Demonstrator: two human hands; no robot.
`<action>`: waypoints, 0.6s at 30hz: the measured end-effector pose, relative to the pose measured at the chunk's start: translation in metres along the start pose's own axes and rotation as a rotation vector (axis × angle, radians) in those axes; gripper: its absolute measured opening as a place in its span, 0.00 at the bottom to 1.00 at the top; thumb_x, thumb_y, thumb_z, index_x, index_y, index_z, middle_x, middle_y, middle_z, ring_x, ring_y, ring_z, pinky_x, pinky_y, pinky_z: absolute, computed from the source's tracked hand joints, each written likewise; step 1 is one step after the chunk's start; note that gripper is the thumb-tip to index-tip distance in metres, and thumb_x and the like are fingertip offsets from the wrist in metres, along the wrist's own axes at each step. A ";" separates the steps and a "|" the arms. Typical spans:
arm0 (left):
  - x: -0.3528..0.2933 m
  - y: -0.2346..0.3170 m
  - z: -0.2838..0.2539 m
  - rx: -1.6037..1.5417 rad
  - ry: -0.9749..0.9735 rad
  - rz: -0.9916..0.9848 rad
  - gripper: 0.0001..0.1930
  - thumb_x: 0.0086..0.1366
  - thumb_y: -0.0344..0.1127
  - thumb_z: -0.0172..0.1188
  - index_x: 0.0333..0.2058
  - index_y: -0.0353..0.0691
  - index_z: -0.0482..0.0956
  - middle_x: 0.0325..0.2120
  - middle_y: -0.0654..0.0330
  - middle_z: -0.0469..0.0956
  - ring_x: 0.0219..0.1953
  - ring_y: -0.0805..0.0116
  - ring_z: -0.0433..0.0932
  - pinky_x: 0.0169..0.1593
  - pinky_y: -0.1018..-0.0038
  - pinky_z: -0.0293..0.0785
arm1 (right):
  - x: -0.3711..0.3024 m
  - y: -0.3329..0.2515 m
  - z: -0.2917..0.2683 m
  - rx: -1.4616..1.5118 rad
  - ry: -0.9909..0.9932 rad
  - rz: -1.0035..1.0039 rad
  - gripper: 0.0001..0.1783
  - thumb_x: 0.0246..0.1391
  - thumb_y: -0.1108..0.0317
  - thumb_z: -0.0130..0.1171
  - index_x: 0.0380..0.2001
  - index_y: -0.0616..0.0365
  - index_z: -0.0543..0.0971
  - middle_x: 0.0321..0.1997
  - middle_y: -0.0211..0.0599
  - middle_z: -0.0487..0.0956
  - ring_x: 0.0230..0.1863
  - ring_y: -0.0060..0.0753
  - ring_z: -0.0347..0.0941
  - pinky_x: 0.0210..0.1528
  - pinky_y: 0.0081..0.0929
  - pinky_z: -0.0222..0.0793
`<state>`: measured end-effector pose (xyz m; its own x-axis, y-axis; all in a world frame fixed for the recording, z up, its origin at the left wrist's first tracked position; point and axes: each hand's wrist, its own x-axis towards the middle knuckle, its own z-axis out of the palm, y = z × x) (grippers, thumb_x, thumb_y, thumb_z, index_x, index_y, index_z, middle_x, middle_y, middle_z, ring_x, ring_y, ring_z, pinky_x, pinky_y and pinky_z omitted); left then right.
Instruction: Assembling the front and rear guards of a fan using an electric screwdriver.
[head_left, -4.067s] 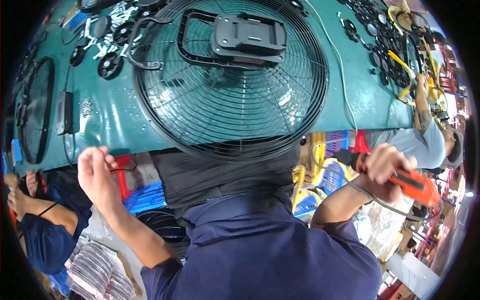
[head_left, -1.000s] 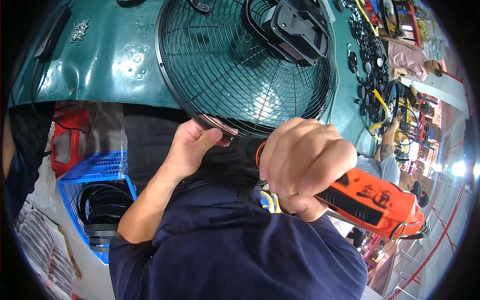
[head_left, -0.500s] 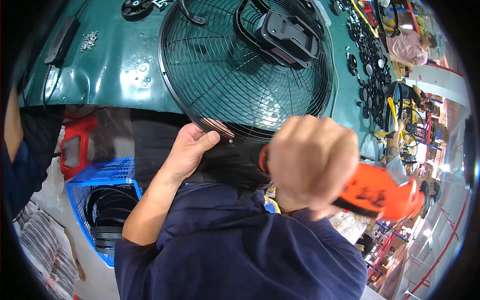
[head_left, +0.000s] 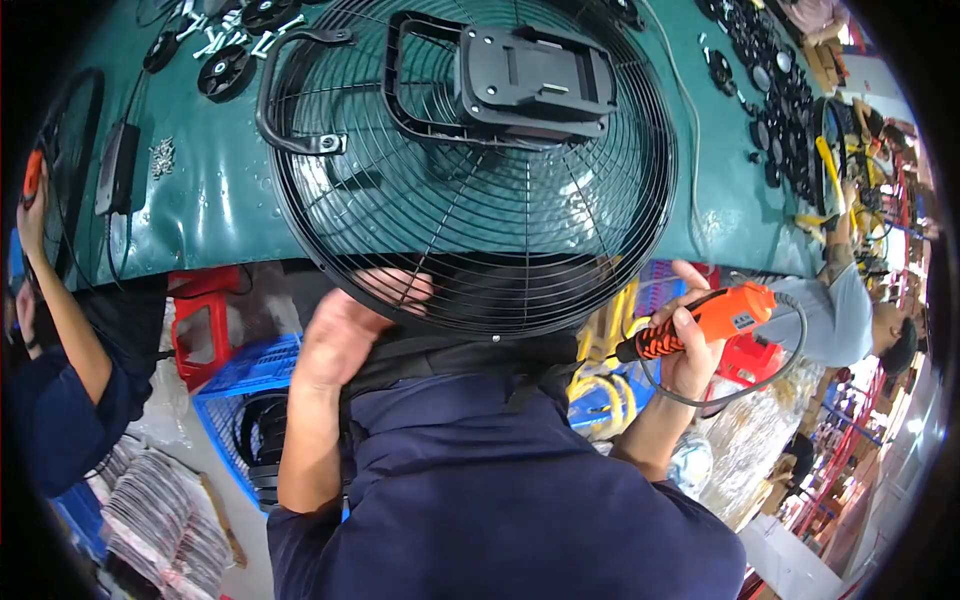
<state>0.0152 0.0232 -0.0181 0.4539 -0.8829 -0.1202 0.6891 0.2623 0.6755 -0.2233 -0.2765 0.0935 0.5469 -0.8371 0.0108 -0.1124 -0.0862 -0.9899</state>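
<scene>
A round black wire fan guard (head_left: 440, 215) lies on the green tabletop, its near rim overhanging the edge. A black bracket (head_left: 400, 75) and a boxy black housing (head_left: 535, 80) sit on top of it, and a curved black handle (head_left: 268, 105) stands at its left. My left hand (head_left: 345, 330) is at the guard's near-left rim, fingers beneath the wires and smeared by motion, so its grip is unclear. Right of the guard, my right hand (head_left: 695, 350) is closed round an orange electric screwdriver (head_left: 725, 315), one finger raised, the bit pointing left. A small screw (head_left: 496, 338) shows on the near rim.
Loose screws (head_left: 162, 158), black wheels (head_left: 227, 72) and a black power adapter (head_left: 117, 168) lie at left. Several black round parts (head_left: 770, 110) cover the right side. Below stand a blue crate (head_left: 235, 385) and a red stool (head_left: 205, 330). Other people work at both sides.
The guard has turned and shifted, its handle and bracket moving left. My right hand has drawn the screwdriver away from the rim to the right. My left hand has moved slightly left and down.
</scene>
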 end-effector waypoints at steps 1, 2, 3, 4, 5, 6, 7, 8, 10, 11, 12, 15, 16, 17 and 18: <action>-0.003 0.006 -0.007 -0.028 0.006 0.070 0.34 0.66 0.56 0.61 0.56 0.28 0.72 0.56 0.45 0.76 0.59 0.53 0.75 0.63 0.60 0.67 | -0.002 0.000 0.003 -0.041 -0.001 0.014 0.15 0.45 0.69 0.64 0.34 0.67 0.74 0.55 0.71 0.73 0.30 0.32 0.79 0.34 0.29 0.77; -0.007 0.010 -0.010 0.046 0.100 -0.025 0.32 0.66 0.58 0.61 0.49 0.28 0.77 0.49 0.45 0.80 0.53 0.54 0.79 0.61 0.60 0.70 | -0.007 0.000 0.007 0.000 -0.009 0.036 0.16 0.45 0.69 0.65 0.34 0.68 0.75 0.55 0.71 0.73 0.29 0.32 0.79 0.34 0.29 0.77; -0.007 0.010 -0.009 0.058 0.103 -0.030 0.32 0.66 0.58 0.61 0.49 0.28 0.77 0.49 0.45 0.80 0.53 0.54 0.79 0.61 0.60 0.70 | -0.006 -0.001 0.014 0.042 -0.024 0.049 0.16 0.44 0.68 0.65 0.34 0.68 0.75 0.55 0.72 0.73 0.28 0.32 0.79 0.34 0.28 0.77; -0.008 0.008 -0.009 0.150 0.076 -0.040 0.31 0.66 0.58 0.61 0.46 0.29 0.79 0.47 0.45 0.81 0.52 0.53 0.80 0.60 0.59 0.71 | -0.005 -0.003 0.021 0.054 -0.021 0.052 0.16 0.44 0.68 0.65 0.34 0.68 0.75 0.55 0.72 0.73 0.28 0.32 0.79 0.34 0.28 0.77; -0.009 0.007 -0.006 0.241 0.048 -0.049 0.30 0.66 0.58 0.61 0.43 0.29 0.81 0.44 0.45 0.82 0.51 0.53 0.80 0.58 0.59 0.72 | -0.005 -0.004 0.029 0.046 0.013 0.058 0.17 0.45 0.68 0.65 0.34 0.69 0.75 0.57 0.72 0.73 0.27 0.31 0.79 0.33 0.27 0.76; -0.011 0.007 0.000 0.278 0.003 -0.047 0.28 0.67 0.56 0.61 0.41 0.29 0.82 0.42 0.44 0.83 0.51 0.52 0.80 0.58 0.58 0.72 | -0.002 -0.004 0.034 0.037 0.046 0.063 0.17 0.45 0.67 0.66 0.34 0.69 0.75 0.58 0.73 0.72 0.26 0.31 0.79 0.33 0.25 0.76; -0.016 0.006 0.004 0.272 -0.016 -0.072 0.26 0.65 0.53 0.64 0.44 0.29 0.82 0.44 0.44 0.83 0.52 0.51 0.80 0.59 0.58 0.72 | 0.004 -0.002 0.035 0.046 0.048 0.062 0.17 0.45 0.67 0.66 0.34 0.69 0.75 0.58 0.73 0.72 0.26 0.31 0.79 0.33 0.25 0.76; -0.019 0.003 0.005 0.288 -0.051 -0.085 0.26 0.64 0.51 0.65 0.45 0.29 0.82 0.45 0.45 0.83 0.53 0.51 0.80 0.60 0.58 0.71 | 0.015 0.001 0.032 0.134 0.009 0.081 0.18 0.45 0.70 0.65 0.37 0.70 0.74 0.56 0.69 0.74 0.25 0.31 0.79 0.32 0.27 0.77; -0.024 -0.006 0.007 0.336 -0.085 -0.132 0.24 0.61 0.44 0.69 0.48 0.29 0.82 0.48 0.46 0.82 0.54 0.53 0.79 0.61 0.58 0.70 | 0.041 0.006 0.034 0.282 -0.043 0.087 0.18 0.47 0.70 0.63 0.39 0.71 0.74 0.56 0.67 0.75 0.23 0.31 0.78 0.29 0.30 0.79; -0.020 -0.011 0.009 0.350 -0.132 -0.092 0.22 0.61 0.38 0.68 0.49 0.28 0.82 0.50 0.46 0.82 0.55 0.53 0.78 0.62 0.58 0.69 | 0.052 0.002 0.040 0.443 -0.135 0.183 0.17 0.49 0.70 0.61 0.40 0.70 0.74 0.60 0.71 0.71 0.23 0.32 0.78 0.29 0.30 0.79; -0.019 -0.021 0.015 0.287 -0.077 -0.092 0.21 0.62 0.35 0.67 0.50 0.27 0.80 0.50 0.46 0.81 0.54 0.54 0.79 0.61 0.59 0.70 | 0.071 0.014 0.043 0.512 -0.188 0.163 0.17 0.50 0.70 0.60 0.41 0.69 0.74 0.62 0.72 0.69 0.24 0.32 0.78 0.29 0.31 0.79; 0.009 -0.036 0.044 0.202 -0.031 -0.169 0.23 0.69 0.33 0.60 0.58 0.24 0.71 0.55 0.43 0.76 0.55 0.49 0.78 0.62 0.60 0.73 | 0.106 0.021 0.045 0.576 -0.243 0.087 0.16 0.52 0.70 0.58 0.43 0.67 0.74 0.66 0.76 0.63 0.26 0.33 0.79 0.29 0.32 0.80; 0.019 -0.038 0.055 0.192 -0.007 -0.216 0.23 0.70 0.33 0.60 0.58 0.25 0.72 0.55 0.45 0.76 0.55 0.52 0.79 0.61 0.62 0.73 | 0.109 0.009 0.043 0.567 -0.299 0.033 0.16 0.53 0.70 0.57 0.45 0.67 0.73 0.66 0.79 0.62 0.27 0.33 0.79 0.32 0.31 0.79; 0.025 -0.038 0.064 0.181 0.015 -0.262 0.22 0.70 0.34 0.59 0.58 0.26 0.73 0.55 0.46 0.77 0.55 0.55 0.79 0.60 0.65 0.73 | 0.108 0.004 0.036 0.595 -0.312 -0.037 0.17 0.56 0.69 0.55 0.47 0.66 0.74 0.66 0.81 0.61 0.29 0.31 0.78 0.35 0.28 0.76; 0.028 -0.035 0.068 0.292 -0.015 -0.381 0.22 0.70 0.35 0.60 0.57 0.27 0.74 0.54 0.47 0.78 0.55 0.59 0.79 0.59 0.67 0.74 | 0.105 -0.002 0.025 0.606 -0.361 -0.119 0.18 0.58 0.66 0.53 0.50 0.64 0.74 0.65 0.83 0.62 0.31 0.29 0.75 0.36 0.26 0.72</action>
<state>-0.0342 -0.0365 0.0044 0.1900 -0.9011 -0.3897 0.6160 -0.1997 0.7620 -0.1450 -0.3510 0.0926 0.7791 -0.6006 0.1797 0.3883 0.2373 -0.8905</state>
